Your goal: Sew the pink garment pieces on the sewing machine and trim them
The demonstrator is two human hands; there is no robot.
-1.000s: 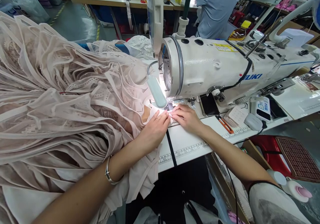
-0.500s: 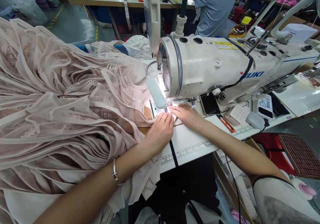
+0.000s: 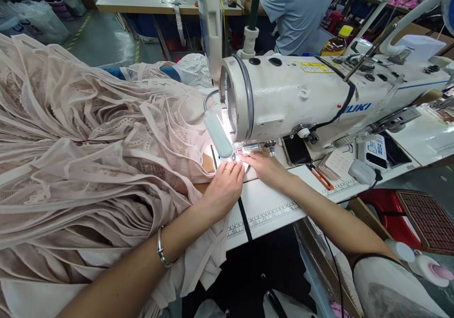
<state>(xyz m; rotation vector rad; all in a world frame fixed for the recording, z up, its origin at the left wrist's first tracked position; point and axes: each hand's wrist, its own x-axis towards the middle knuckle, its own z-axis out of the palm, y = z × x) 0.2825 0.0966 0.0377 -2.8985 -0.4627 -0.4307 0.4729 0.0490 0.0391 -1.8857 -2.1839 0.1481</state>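
Note:
My left hand lies at the front of the needle plate, its fingers closed together on the edge of a pale pink lace-trimmed bra. From the right, my right hand reaches the same spot, fingertips closed on the fabric beside the presser foot. The white sewing machine stands over both hands, and a bright lamp lights the needle area. A pale grey-green guard hangs just above my left fingertips and hides part of the foot. The fabric under my fingertips is mostly covered.
A large heap of pale pink garments fills the left side. Right of my hands are a dark phone, an orange cutter, stacked cards and a grey case. A person in a blue shirt sits behind the machine.
The whole view has shifted slightly. Both hands stay by the needle with little visible movement against the machine, still on the fabric.

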